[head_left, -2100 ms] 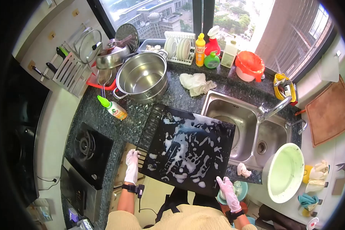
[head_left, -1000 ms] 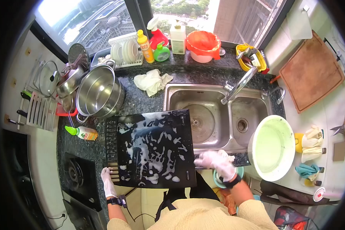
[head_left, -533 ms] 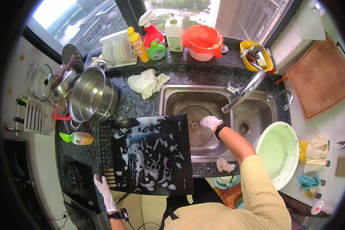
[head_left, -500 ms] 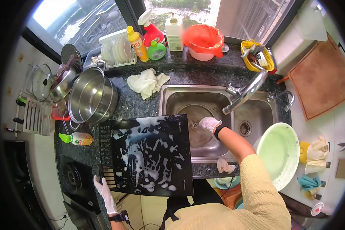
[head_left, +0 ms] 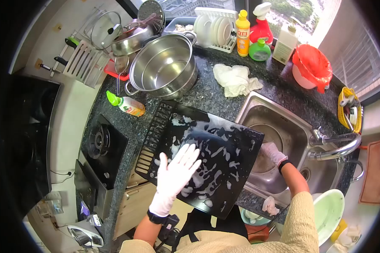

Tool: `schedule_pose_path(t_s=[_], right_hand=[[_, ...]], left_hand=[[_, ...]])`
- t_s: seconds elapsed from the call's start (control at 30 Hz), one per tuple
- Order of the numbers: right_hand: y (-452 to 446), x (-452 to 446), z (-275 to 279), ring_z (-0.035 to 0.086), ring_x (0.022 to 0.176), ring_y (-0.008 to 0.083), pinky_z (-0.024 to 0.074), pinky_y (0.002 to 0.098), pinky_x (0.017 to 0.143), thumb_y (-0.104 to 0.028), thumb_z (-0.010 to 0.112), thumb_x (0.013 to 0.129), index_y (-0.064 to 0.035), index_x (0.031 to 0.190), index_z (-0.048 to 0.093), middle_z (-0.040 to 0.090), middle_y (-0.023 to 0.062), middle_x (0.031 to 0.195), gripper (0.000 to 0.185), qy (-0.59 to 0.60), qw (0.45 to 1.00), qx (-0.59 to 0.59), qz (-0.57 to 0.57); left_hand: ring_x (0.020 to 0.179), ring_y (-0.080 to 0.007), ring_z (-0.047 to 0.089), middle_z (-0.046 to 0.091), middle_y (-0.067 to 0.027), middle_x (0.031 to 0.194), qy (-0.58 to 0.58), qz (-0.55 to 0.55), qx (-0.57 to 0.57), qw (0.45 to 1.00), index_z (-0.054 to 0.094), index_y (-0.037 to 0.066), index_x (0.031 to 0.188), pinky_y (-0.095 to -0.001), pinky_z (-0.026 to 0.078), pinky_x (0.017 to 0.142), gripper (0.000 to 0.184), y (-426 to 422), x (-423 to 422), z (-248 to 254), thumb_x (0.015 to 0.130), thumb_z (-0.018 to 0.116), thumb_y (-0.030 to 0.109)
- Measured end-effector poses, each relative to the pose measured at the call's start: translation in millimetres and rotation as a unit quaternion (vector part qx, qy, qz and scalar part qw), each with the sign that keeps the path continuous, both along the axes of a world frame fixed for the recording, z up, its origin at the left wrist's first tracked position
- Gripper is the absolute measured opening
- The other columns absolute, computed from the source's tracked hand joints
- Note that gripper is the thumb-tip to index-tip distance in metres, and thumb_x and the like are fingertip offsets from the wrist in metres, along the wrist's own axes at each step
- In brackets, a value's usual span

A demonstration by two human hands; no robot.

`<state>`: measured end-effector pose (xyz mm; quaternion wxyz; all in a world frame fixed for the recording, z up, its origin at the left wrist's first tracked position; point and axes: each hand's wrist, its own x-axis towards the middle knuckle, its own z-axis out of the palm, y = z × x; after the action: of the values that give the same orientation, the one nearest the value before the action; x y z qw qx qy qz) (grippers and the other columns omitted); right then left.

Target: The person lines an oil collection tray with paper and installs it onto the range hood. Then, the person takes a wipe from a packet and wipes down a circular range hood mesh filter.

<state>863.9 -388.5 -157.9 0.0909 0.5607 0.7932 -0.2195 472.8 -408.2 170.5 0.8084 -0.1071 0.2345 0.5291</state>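
Observation:
A flat black panel point(head_left: 217, 139) streaked with white foam lies on the counter, its right edge overhanging the steel sink point(head_left: 257, 99). A row of slots runs down its left side. My left hand point(head_left: 173, 175), in a whitish glove, is held over the left part of the panel with fingers extended and nothing in it. Inside the large basin, just beyond the panel's right edge, is my gloved right hand point(head_left: 274, 154). Its fingers are unclear, and I cannot make out whether they hold anything.
A large steel pot point(head_left: 164, 69) and a spray bottle point(head_left: 126, 103) stand left of the panel. A white cloth point(head_left: 235, 80) lies behind it. The faucet point(head_left: 335, 152) arches over the sink's right side. A green basin point(head_left: 327, 215) sits at right, a gas burner point(head_left: 100, 141) at left.
My left hand has risen from beside the panel's lower left corner to above its foamy surface. The view has turned left. My right hand stays in the sink.

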Motion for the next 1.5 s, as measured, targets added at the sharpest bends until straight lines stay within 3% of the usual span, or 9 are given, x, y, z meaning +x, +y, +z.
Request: schedule_pose_path(t_s=[0.13,0.37,0.57,0.73,1.03,1.33,1.37,1.4,1.5], right_hand=[[2,1,-4,0.070,0.076,0.0316,0.0561,0.0424,0.065,-0.009,0.061,0.078,-0.0069,0.080,0.071,0.070,0.0148,0.078,0.011,-0.048,0.999,-0.018,0.011],[0,21,15,0.069,0.067,0.0290,0.0537,0.0410,0.056,-0.010,0.060,0.074,-0.0099,0.072,0.069,0.068,0.0125,0.071,0.010,-0.005,0.986,0.145,0.086],[-22,15,43,0.065,0.060,0.0210,0.0421,0.0365,0.050,-0.015,0.061,0.075,-0.0168,0.070,0.068,0.067,0.0060,0.066,0.009,-0.196,0.945,0.240,0.105],[-36,1,88,0.059,0.057,0.0169,0.0384,0.0334,0.050,-0.017,0.061,0.075,-0.0165,0.070,0.066,0.060,0.0025,0.061,0.008,-0.324,0.927,0.175,0.074],[-62,6,149,0.053,0.051,0.0123,0.0314,0.0337,0.043,-0.015,0.065,0.072,-0.0188,0.069,0.069,0.056,-0.0043,0.058,0.006,-0.415,0.877,0.187,0.151],[-53,16,161,0.061,0.055,0.0142,0.0368,0.0349,0.039,-0.016,0.066,0.073,-0.0195,0.073,0.073,0.065,-0.0032,0.065,0.007,-0.401,0.894,0.132,0.148],[-47,14,152,0.062,0.056,0.0145,0.0371,0.0354,0.039,-0.016,0.066,0.073,-0.0193,0.074,0.073,0.066,-0.0028,0.066,0.008,-0.408,0.894,0.117,0.140],[-30,31,60,0.065,0.062,0.0156,0.0408,0.0355,0.043,-0.015,0.065,0.075,-0.0191,0.075,0.074,0.068,-0.0017,0.069,0.010,-0.353,0.932,0.031,0.078],[-47,27,90,0.067,0.070,0.0174,0.0454,0.0350,0.051,-0.015,0.063,0.078,-0.0186,0.077,0.074,0.069,-0.0002,0.073,0.011,-0.216,0.917,0.291,0.168]], left_hand=[[0.144,-0.0347,0.019,0.022,-0.0178,0.156,-0.027,-0.033,0.037,0.998,0.022,-0.002,0.148,-0.0512,0.013,0.118,0.081,5,26,-14,0.096,0.033,0.060],[0.142,-0.0358,0.024,0.028,-0.0184,0.153,-0.008,-0.114,0.034,0.993,0.028,-0.001,0.146,-0.0516,0.018,0.116,0.072,1,40,-46,0.099,0.037,0.051],[0.140,-0.0335,0.030,0.036,-0.0168,0.150,0.054,-0.205,0.047,0.976,0.035,0.001,0.144,-0.0500,0.022,0.116,0.064,-16,45,-67,0.100,0.039,0.047],[0.138,-0.0310,0.035,0.039,-0.0157,0.148,0.061,-0.276,0.063,0.957,0.039,0.002,0.143,-0.0475,0.027,0.114,0.059,-29,57,-72,0.100,0.040,0.044],[0.137,-0.0290,0.036,0.038,-0.0149,0.149,0.056,-0.326,0.068,0.941,0.037,-0.001,0.143,-0.0441,0.027,0.114,0.056,-39,63,-66,0.101,0.042,0.036],[0.136,-0.0306,0.038,0.042,-0.0150,0.146,0.054,-0.336,0.047,0.939,0.041,-0.002,0.140,-0.0443,0.027,0.114,0.054,-50,58,-74,0.099,0.047,0.033],[0.136,-0.0307,0.038,0.043,-0.0151,0.145,0.057,-0.336,0.047,0.939,0.042,-0.002,0.139,-0.0443,0.028,0.114,0.054,-53,53,-77,0.098,0.048,0.033],[0.135,-0.0307,0.039,0.043,-0.0153,0.145,0.060,-0.336,0.045,0.939,0.042,-0.002,0.139,-0.0442,0.028,0.114,0.054,-53,49,-78,0.098,0.048,0.032],[0.134,-0.0289,0.042,0.045,-0.0162,0.143,0.079,-0.317,0.021,0.945,0.044,-0.001,0.138,-0.0433,0.031,0.112,0.053,-60,38,-81,0.098,0.048,0.034]])
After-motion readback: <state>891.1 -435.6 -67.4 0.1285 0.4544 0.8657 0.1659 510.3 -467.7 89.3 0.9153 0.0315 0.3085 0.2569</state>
